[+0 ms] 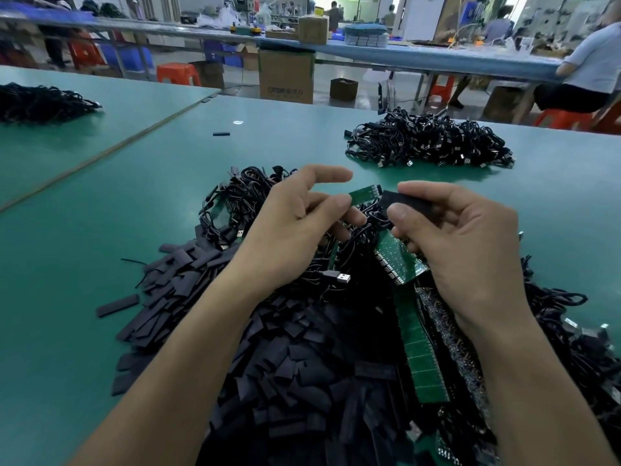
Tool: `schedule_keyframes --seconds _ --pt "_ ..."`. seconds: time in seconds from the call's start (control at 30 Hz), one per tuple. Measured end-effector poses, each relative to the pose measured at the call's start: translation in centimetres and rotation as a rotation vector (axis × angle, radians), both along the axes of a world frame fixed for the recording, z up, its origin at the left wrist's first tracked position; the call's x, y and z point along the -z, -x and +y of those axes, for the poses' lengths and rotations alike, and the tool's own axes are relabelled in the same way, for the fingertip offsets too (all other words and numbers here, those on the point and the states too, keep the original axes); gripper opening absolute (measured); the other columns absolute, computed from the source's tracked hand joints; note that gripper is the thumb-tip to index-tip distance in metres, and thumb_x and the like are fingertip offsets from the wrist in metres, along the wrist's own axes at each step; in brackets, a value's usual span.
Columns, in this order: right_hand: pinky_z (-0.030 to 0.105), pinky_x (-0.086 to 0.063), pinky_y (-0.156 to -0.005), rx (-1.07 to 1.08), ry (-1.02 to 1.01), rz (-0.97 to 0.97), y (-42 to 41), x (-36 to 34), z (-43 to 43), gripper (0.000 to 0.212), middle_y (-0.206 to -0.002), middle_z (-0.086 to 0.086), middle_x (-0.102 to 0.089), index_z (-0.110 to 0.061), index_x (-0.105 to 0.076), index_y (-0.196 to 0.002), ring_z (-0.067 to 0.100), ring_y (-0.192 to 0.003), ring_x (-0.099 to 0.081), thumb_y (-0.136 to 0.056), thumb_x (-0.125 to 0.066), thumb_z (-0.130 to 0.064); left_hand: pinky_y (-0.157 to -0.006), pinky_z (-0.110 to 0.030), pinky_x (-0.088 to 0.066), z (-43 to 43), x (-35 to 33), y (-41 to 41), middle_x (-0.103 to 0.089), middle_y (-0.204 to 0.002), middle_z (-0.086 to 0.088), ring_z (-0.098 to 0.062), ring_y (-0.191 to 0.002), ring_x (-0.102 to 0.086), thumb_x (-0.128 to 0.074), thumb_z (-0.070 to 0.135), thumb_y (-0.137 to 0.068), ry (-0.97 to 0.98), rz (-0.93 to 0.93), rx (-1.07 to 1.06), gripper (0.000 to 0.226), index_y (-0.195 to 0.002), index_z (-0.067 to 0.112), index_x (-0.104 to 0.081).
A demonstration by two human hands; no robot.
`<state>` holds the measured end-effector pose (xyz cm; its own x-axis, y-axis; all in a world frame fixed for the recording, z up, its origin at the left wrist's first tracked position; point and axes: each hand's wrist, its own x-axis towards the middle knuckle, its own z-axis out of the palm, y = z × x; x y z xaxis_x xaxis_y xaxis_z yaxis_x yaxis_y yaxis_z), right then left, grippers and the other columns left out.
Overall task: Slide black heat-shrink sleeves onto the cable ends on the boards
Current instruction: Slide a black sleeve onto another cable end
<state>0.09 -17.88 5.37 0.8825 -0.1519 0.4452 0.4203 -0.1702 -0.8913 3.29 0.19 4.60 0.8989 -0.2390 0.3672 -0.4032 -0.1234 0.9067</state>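
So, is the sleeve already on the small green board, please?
Not yet: the right hand holds the sleeve at the board's tip; green face uncovered.

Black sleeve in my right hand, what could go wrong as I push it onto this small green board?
1. The right hand pinches the black sleeve flat, so its mouth may stay closed and snag on the small green board.
2. The left hand holds that board only by fingertips at one end; a push could tilt it.
3. The tangled cable pile underneath could tug the board off line.
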Motion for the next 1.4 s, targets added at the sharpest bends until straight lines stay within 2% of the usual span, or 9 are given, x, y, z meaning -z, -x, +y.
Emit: schedule_keyframes --seconds 0.07,0.13,0.23,0.33,0.5,0.9,1.07,1.27,1.4 --pt "0.012 -0.053 -0.067 -0.001 0.016 -0.008 0.0 0.0 -0.1 0.025 -0.087 -0.012 -0.076 -0.028 -0.072 -0.097 0.003 -0.073 -0.071 -0.079 -0.081 -0.013 -0.057 -0.013 -0.045 0.0 -0.1 0.0 -0.074 -0.076 0.005 -0.005 -0.059 -0.061 -0.055 0.014 -0.102 0.032 -0.003 -0.037 0.008 -0.104 0.021 -0.058" --pt "0.013 -0.053 -0.069 0.013 0.042 -0.023 0.0 0.0 -0.2 0.023 -0.087 -0.014 -0.076 -0.03 -0.071 -0.095 0.002 -0.074 -0.071 -0.08 -0.08 -0.016 -0.052 -0.011 -0.041 -0.1 -0.1 -0.1 -0.07 -0.07 0.008 -0.003 -0.052 -0.052 -0.054 0.014 -0.102 0.026 -0.014 -0.066 0.009 -0.097 0.018 -0.06" --pt "0.013 -0.051 -0.065 0.046 0.067 -0.045 -0.1 0.1 -0.4 0.017 -0.081 -0.013 -0.075 -0.03 -0.071 -0.093 0.002 -0.068 -0.068 -0.082 -0.079 -0.02 -0.051 -0.009 -0.037 -0.3 0.0 0.0 -0.068 -0.068 0.011 0.003 -0.049 -0.047 -0.054 0.015 -0.102 0.016 -0.02 -0.092 0.013 -0.097 0.019 -0.066" --pt "0.014 -0.052 -0.064 0.064 0.068 -0.053 -0.2 0.2 -0.6 0.015 -0.079 -0.012 -0.075 -0.03 -0.071 -0.093 0.004 -0.066 -0.069 -0.084 -0.078 -0.02 -0.049 -0.012 -0.036 -0.5 -0.2 0.2 -0.07 -0.071 0.009 0.0 -0.05 -0.044 -0.056 0.02 -0.101 0.051 -0.014 -0.093 0.015 -0.095 0.021 -0.069" --pt "0.014 -0.053 -0.061 0.09 0.074 -0.074 -0.3 0.2 -0.9 0.013 -0.078 -0.012 -0.075 -0.031 -0.072 -0.091 0.006 -0.065 -0.07 -0.083 -0.078 -0.022 -0.056 -0.008 -0.044 -0.4 -0.3 0.3 -0.077 -0.086 0.003 0.004 -0.061 -0.06 -0.065 0.015 -0.096 0.054 0.004 -0.04 0.009 -0.103 0.02 -0.069" --pt "0.014 -0.052 -0.062 0.076 0.094 -0.094 -0.2 0.1 -1.1 0.017 -0.079 -0.01 -0.076 -0.027 -0.075 -0.093 0.009 -0.066 -0.071 -0.078 -0.078 -0.031 -0.059 -0.009 -0.046 -0.4 -0.5 0.4 -0.077 -0.084 0.007 0.002 -0.062 -0.061 -0.068 0.011 -0.093 0.043 -0.044 -0.047 0.012 -0.098 0.021 -0.072" --pt "0.015 -0.052 -0.062 0.098 0.119 -0.102 -0.1 0.1 -0.9 0.021 -0.08 -0.013 -0.076 -0.029 -0.074 -0.094 0.009 -0.066 -0.072 -0.074 -0.076 -0.037 -0.059 -0.009 -0.046 -0.5 -0.4 0.5 -0.077 -0.085 0.0 0.0 -0.062 -0.062 -0.07 0.01 -0.091 0.046 -0.041 -0.047 0.012 -0.097 0.02 -0.073" --pt "0.015 -0.055 -0.068 0.129 0.181 -0.146 0.1 0.0 -0.6 0.02 -0.086 -0.026 -0.073 -0.039 -0.07 -0.094 0.001 -0.071 -0.071 -0.074 -0.075 -0.038 -0.059 -0.009 -0.046 -0.4 -0.4 0.5 -0.077 -0.082 0.005 0.001 -0.063 -0.062 -0.069 0.008 -0.092 0.033 -0.038 -0.027 0.013 -0.097 0.019 -0.073" --pt "0.017 -0.056 -0.071 0.115 0.231 -0.173 0.1 0.1 -1.0 0.024 -0.086 -0.023 -0.074 -0.04 -0.07 -0.098 0.0 -0.076 -0.071 -0.075 -0.074 -0.041 -0.059 -0.009 -0.046 -0.3 -0.4 0.4 -0.077 -0.079 0.009 0.003 -0.064 -0.062 -0.067 0.007 -0.093 0.037 -0.033 -0.011 0.014 -0.097 0.019 -0.073"
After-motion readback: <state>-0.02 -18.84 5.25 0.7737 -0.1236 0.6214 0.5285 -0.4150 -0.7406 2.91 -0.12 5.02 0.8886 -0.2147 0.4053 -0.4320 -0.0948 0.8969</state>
